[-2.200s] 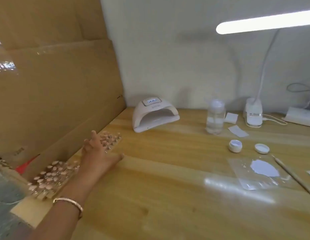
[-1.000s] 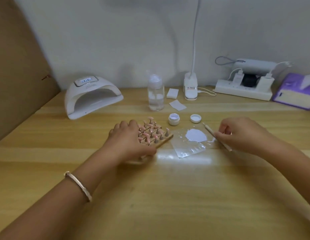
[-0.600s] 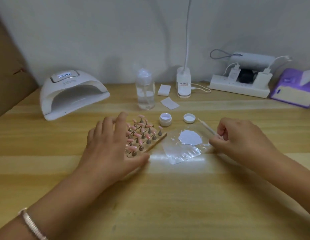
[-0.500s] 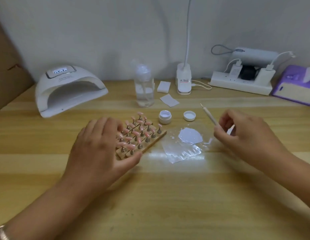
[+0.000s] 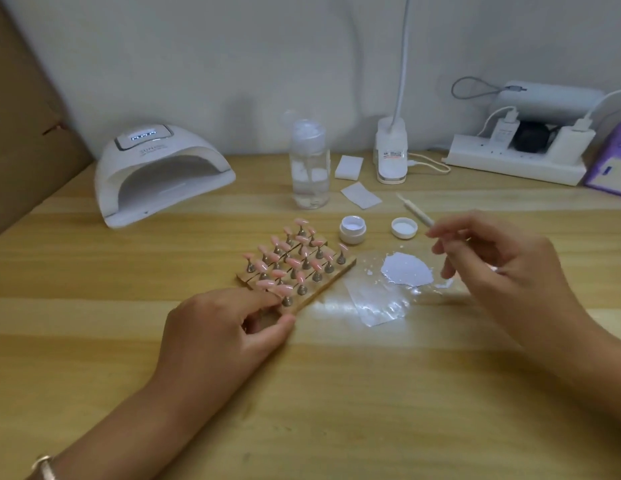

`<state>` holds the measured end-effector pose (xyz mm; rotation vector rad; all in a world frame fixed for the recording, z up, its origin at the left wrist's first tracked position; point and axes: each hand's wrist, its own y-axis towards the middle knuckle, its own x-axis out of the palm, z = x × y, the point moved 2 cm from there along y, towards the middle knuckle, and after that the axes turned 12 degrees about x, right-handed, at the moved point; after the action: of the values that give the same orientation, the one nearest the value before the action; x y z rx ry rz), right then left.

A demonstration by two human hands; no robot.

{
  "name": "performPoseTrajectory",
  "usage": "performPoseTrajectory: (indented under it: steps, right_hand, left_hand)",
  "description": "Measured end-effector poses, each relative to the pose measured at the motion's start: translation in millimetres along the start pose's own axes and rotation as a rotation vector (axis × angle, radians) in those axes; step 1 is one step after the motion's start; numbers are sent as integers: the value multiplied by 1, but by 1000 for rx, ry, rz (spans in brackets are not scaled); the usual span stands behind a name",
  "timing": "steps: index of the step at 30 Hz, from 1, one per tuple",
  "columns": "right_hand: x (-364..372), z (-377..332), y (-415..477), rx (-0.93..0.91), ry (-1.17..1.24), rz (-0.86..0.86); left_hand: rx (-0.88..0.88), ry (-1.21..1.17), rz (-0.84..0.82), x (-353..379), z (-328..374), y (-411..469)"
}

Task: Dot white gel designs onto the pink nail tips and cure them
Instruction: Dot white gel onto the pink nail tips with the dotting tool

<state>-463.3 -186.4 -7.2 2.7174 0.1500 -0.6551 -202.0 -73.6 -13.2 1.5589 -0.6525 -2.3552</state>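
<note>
Far left, curing lamp (image 5: 160, 171): lit display on top, digits too blurred to read; under it a logo that looks like "SUN" + more chars, unclear. Desk lamp base (image 5: 391, 157), far centre: small label w/ red and black print, illegible. Purple box (image 5: 610, 164), far right: blue mark, can't read. No other text legible.

Two hands (image 5: 219, 337), one curing lamp (image 5: 160, 171), one bottle (image 5: 309, 168), one open jar (image 5: 352, 229), one lid (image 5: 403, 227).

The purple box (image 5: 614, 164) is cut off at the right edge; the lamp display (image 5: 143, 136) is unreadable.
</note>
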Motion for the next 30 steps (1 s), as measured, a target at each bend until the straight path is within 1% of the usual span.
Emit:
performPoseTrajectory:
  steps: [2, 4, 5, 7, 10, 13, 15, 18, 21, 24, 30]
  right_hand:
    - [1, 2, -4, -13, 10, -9]
    - [2, 5, -7, 12, 27, -112]
    - [3, 6, -8, 6, 6, -151]
    - [6, 6, -11, -46, -74, -169]
    - [8, 6, -15, -138, -139, -94]
    - [5, 6, -17, -193, -152, 66]
    - [3, 7, -17, -184, -109, 152]
    - [-1, 10, -16, -150, -38, 218]
    - [-3, 11, -16, -124, -34, 227]
    - [-2, 9, -17, -123, -16, 213]
    - [0, 10, -14, -123, 4, 181]
  left_hand:
    - [-27, -59, 5, 1, 0, 0]
    - [-40, -90, -7, 2, 0, 1]
    - [-46, -90, -12, 2, 1, 0]
    - [-84, -100, -15, 2, 1, 0]
    - [-132, -100, -22, 3, 3, -1]
    - [-117, -65, -32, 4, 10, 2]
    - [-136, -58, -25, 2, 11, 2]
    - [-209, -18, -82, -3, 9, -4]
    - [-258, -8, -134, -11, 9, -12]
    - [-267, -68, -184, -21, 7, -23]
    - [-137, -255, -171, -32, 25, -30]
